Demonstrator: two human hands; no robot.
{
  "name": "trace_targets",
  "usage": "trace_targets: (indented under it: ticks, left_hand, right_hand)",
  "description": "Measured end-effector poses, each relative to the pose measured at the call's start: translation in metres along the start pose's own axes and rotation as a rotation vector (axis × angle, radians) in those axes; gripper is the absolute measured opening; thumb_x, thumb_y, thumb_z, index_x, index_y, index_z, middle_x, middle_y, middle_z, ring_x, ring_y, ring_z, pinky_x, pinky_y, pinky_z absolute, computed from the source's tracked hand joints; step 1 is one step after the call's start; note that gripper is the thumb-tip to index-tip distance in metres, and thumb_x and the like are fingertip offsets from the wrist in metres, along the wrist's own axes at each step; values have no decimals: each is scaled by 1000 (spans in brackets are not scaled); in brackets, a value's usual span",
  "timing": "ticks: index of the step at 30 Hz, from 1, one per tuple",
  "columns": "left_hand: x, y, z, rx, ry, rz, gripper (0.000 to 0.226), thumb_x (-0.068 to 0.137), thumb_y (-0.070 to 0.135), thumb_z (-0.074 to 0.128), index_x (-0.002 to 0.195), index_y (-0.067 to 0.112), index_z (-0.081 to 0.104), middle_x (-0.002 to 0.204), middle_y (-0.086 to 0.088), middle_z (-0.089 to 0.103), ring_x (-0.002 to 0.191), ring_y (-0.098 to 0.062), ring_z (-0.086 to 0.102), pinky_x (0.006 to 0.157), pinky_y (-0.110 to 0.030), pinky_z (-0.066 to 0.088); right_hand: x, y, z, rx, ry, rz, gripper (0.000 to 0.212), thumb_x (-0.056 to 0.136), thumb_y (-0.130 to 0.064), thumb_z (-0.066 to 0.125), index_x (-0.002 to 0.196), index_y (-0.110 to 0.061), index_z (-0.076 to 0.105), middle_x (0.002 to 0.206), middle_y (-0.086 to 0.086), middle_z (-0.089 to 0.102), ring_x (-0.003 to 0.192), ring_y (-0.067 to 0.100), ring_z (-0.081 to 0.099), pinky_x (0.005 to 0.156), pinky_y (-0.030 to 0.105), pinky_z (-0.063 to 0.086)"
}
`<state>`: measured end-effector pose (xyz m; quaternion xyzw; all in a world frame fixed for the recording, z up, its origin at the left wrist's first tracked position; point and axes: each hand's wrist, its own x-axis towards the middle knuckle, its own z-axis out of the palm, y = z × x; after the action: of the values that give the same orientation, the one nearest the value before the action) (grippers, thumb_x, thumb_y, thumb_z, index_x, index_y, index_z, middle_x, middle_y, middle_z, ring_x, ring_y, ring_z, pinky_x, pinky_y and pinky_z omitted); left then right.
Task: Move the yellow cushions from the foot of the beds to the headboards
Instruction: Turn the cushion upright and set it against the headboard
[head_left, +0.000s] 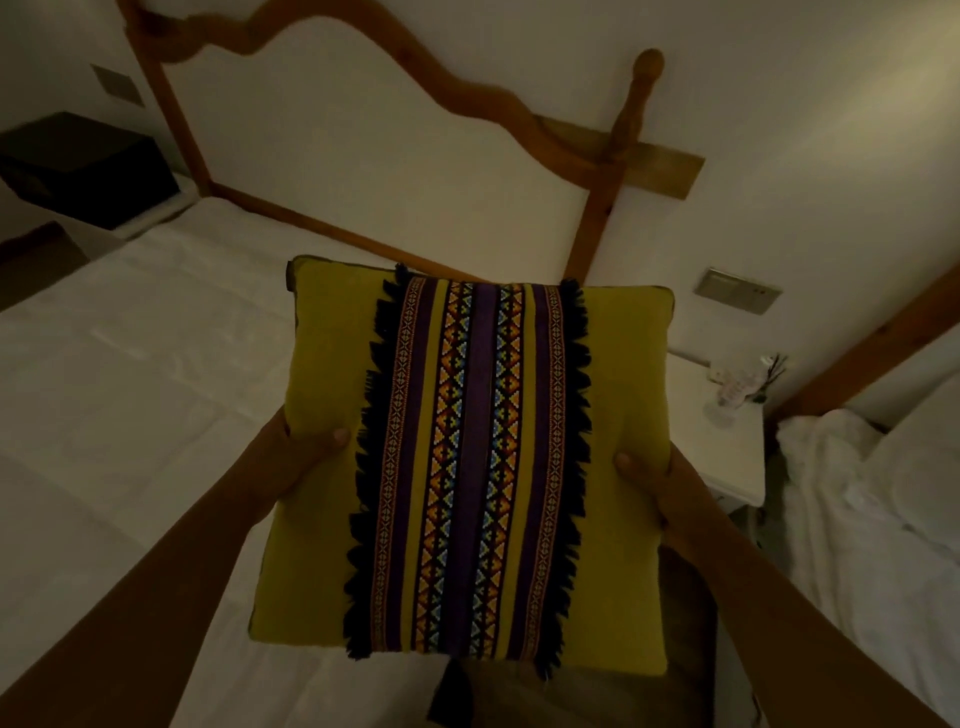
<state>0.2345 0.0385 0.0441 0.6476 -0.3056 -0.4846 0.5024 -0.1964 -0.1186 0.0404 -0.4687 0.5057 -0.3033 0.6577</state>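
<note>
Head view: yellow cushion (467, 467) between left hand (301, 457) and right hand (660, 483) (thumbs on top).

The cushion (332, 519) is mustard yellow with a thin dark piping along its edges. Down its middle runs a woven band (478, 467): purple stripes alternate with yellow ones, and two columns of stepped diamonds in orange, red, blue and white on black sit between them. Narrow borders of small orange crosses flank the band, and a black fringe (576, 415) trims both long sides. The bed sheet (130, 389) on the left is plain white. The headboard (363, 156) at the far side has a cream panel in an orange-brown wooden frame. The nightstand (737, 457) on the right is white.
</note>
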Motion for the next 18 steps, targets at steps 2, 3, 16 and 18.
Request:
trace_targets:
  ticks: [2, 3, 16, 18]
  left_hand:
    - [21, 5, 4, 6, 1, -20, 65, 61, 49, 85, 120, 45, 58, 117, 1, 71, 97, -22, 73, 73, -41, 61]
    - [32, 7, 6, 13, 4, -28, 65, 59, 51, 84, 119, 46, 58, 116, 0, 71, 96, -22, 73, 72, -40, 61]
    - [188, 46, 77, 74, 37, -93, 75, 61, 50, 84, 129, 35, 56, 116, 0, 73, 97, -23, 73, 74, -42, 61]
    - [212, 53, 90, 83, 44, -111, 74, 61, 50, 84, 129, 36, 56, 117, 0, 72, 98, -24, 73, 75, -44, 61]
  right_hand:
    - [19, -4, -3, 12, -4, 11, 71, 75, -30, 77, 141, -19, 51, 127, 14, 68, 109, 38, 69, 91, 63, 54]
    - [28, -6, -5, 18, -8, 18, 70, 76, -30, 77, 140, -20, 52, 126, 13, 68, 107, 37, 70, 89, 61, 55]
    - [200, -29, -71, 133, -113, 128, 54, 89, -20, 72, 140, -22, 52, 129, 14, 67, 113, 40, 67, 91, 64, 53]
    - [231, -39, -83, 121, -114, 142, 54, 89, -18, 71, 140, -20, 52, 127, 13, 69, 108, 36, 70, 83, 56, 59]
